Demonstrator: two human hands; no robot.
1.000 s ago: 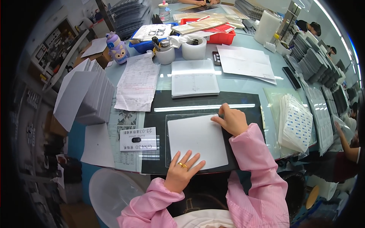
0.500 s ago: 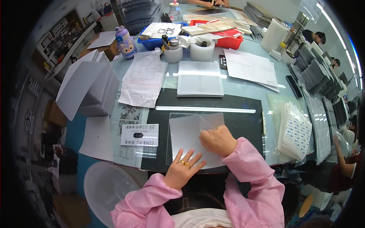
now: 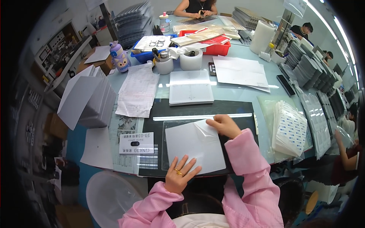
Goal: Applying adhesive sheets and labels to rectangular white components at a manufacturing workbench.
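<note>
Papers are crowding the glass surface (image 3: 235, 93). Right hand (image 3: 225, 125) is pinching the film corner (image 3: 207, 127); left hand (image 3: 178, 176), open, is pressing the white sheet (image 3: 194, 146). Pulling crooked could be tearing it.

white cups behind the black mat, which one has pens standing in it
The left white cup, beside the purple bottle; the right cup shows none.
</note>
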